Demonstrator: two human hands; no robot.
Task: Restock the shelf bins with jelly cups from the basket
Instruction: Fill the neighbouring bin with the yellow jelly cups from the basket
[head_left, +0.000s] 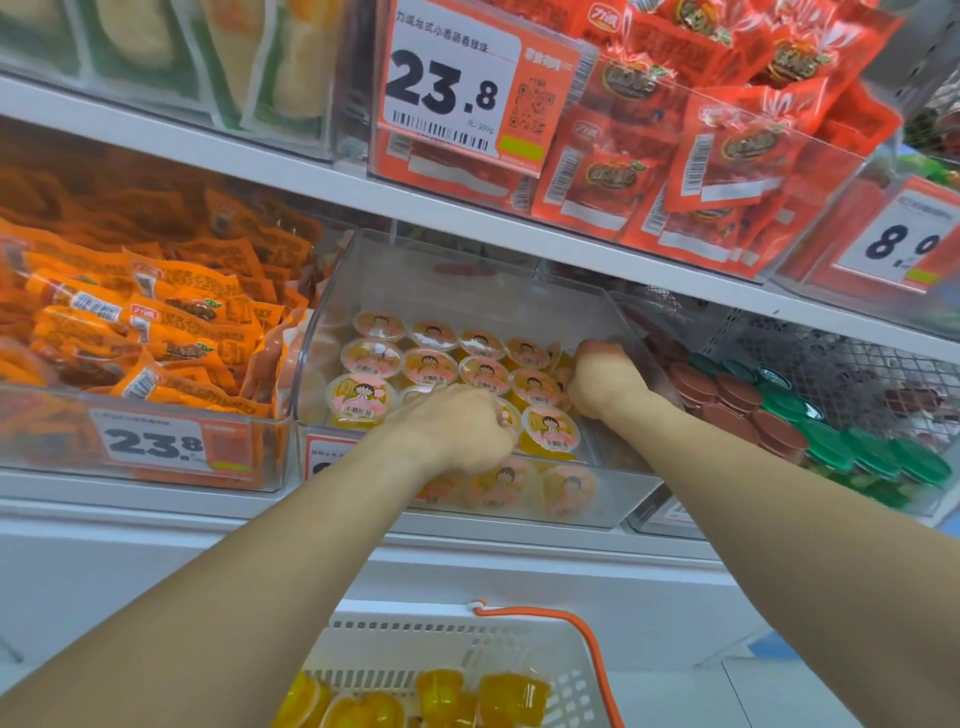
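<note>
White plastic basket (457, 644) at 6 o'clock holds yellow jelly cups (511, 686) waiting below the shelf. Above, both hands reach into the clear bin (467, 275): left hand (462, 431) curled over a cup, apparently seating it in the front row; right hand (605, 379), at 3 o'clock, curled, grip hidden. Peach-lidded cups (428, 364) stand in rows.

Two bare arms are seen, with no sleeves worn on them. The left hand (457, 426) and right hand (602, 379) are bare too; no gloves are worn.
</note>
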